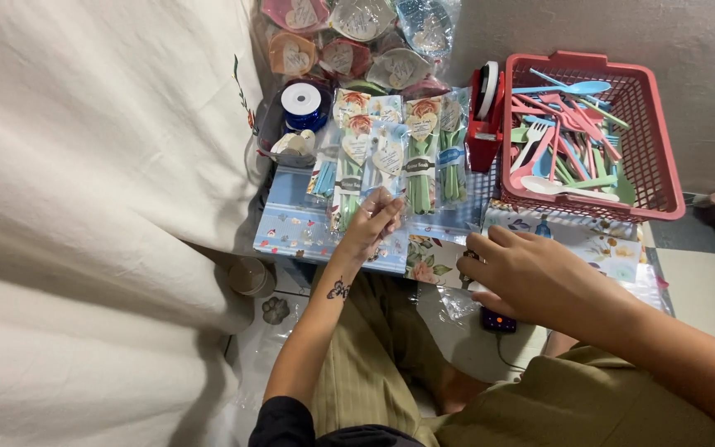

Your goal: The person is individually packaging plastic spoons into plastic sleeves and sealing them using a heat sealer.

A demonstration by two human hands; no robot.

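**Ana:** On the low bench (444, 222), right at its middle, a row of finished packets (399, 153) already lies flat: clear sleeves, each with pastel cutlery inside and a heart-shaped tag on the front. I count roughly six, overlapping one another.

**Ben:** And the hands?

**Ana:** Left hand (371, 222) rests with its fingers curled on the lower end of one sleeve in that row, pinching or pressing it; I cannot tell whether it truly grips. Right hand (531, 277) lies palm down, fingers loosely spread, on the patterned paper at the bench's near edge, and seems to hold nothing.

**Ben:** How much is left?

**Ana:** Plenty, I would judge. A red basket (651, 178) to the right is full of loose spoons and forks (564, 145) in pink, blue, green and white, none of them bagged. A red tape dispenser (484, 116) stands between basket and packets.

**Ben:** Anything else done?

**Ana:** Behind the row sits a heap of wrapped heart-shaped pieces (349, 37), and a blue ribbon spool (302, 103) just left of the packets. So a fair batch is packed, yet the basket suggests more remains than is finished.
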